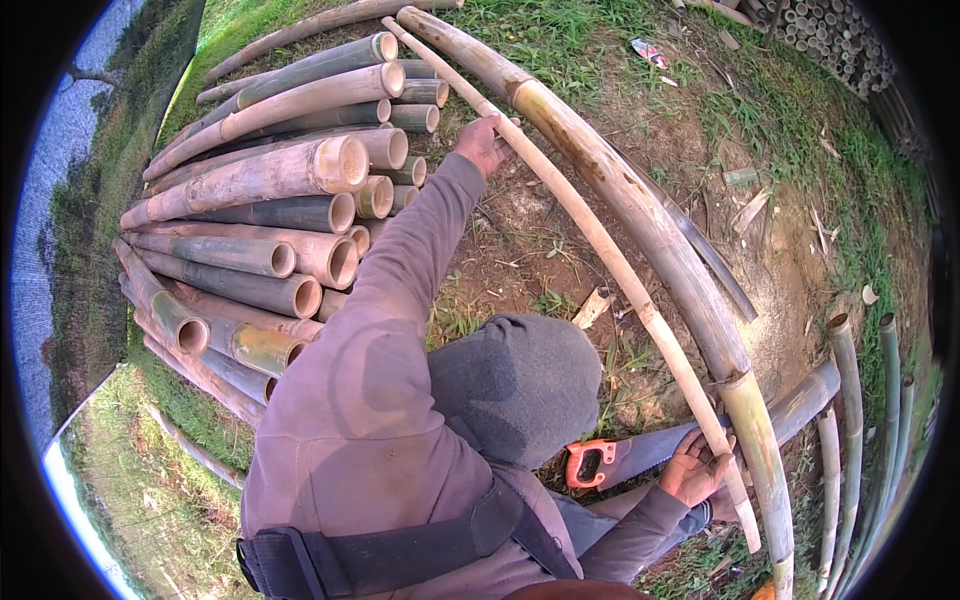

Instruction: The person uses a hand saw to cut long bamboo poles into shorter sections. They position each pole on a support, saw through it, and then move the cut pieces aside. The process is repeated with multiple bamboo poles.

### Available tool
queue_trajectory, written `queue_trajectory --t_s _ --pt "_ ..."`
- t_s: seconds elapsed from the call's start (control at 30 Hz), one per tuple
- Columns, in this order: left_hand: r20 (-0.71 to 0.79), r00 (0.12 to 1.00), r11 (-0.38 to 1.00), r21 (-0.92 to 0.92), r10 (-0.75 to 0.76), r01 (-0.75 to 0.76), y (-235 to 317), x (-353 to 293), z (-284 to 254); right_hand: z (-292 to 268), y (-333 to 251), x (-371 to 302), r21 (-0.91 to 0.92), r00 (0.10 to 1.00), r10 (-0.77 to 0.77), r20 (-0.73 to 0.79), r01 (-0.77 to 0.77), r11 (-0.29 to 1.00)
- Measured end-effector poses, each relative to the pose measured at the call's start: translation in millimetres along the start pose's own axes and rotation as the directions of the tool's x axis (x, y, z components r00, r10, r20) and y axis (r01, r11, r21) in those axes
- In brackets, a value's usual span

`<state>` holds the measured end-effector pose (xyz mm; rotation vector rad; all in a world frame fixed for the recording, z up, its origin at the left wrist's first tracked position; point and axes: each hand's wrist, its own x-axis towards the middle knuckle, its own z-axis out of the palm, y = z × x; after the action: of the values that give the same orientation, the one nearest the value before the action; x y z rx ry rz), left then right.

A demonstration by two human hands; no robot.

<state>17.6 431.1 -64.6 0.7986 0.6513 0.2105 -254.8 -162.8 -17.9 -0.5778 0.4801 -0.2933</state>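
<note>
A thin, pale bamboo pole [600, 240] runs from the far middle down to the near right. Near its far part, my left hand [485, 145] grips it with the arm stretched out. My right hand [690, 472] supports its near part, palm turned up, some fingers hidden behind the pole. Alongside lies a thicker bamboo pole [640, 225], brown and yellowish, close to the thin one on its right. A handsaw [640, 455] with an orange handle rests by my right hand, its blade partly covered by the thin pole.
Cut bamboo lengths [270, 190] are piled on the left, open ends facing me. More bamboo poles [845, 440] stand at the right. A stack of bamboo ends [825, 35] is at the far right. A rounded dark grey cloth shape [520, 385] lies between my arms. Grass and bare soil surround everything.
</note>
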Motion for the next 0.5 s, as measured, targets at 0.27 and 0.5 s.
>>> queue_trajectory --t_s 0.27,0.5 --pt "-0.043 0.999 0.999 -0.034 -0.017 0.016 -6.3 31.8 -13.0 5.9 14.0 -3.1 -0.074 0.994 0.1 0.035 -0.097 0.993" --pt "-0.066 0.998 0.999 -0.036 0.014 -0.017 -0.6 50.5 -13.0 7.3 28.9 0.5 -0.005 0.985 0.147 0.093 -0.148 0.989"
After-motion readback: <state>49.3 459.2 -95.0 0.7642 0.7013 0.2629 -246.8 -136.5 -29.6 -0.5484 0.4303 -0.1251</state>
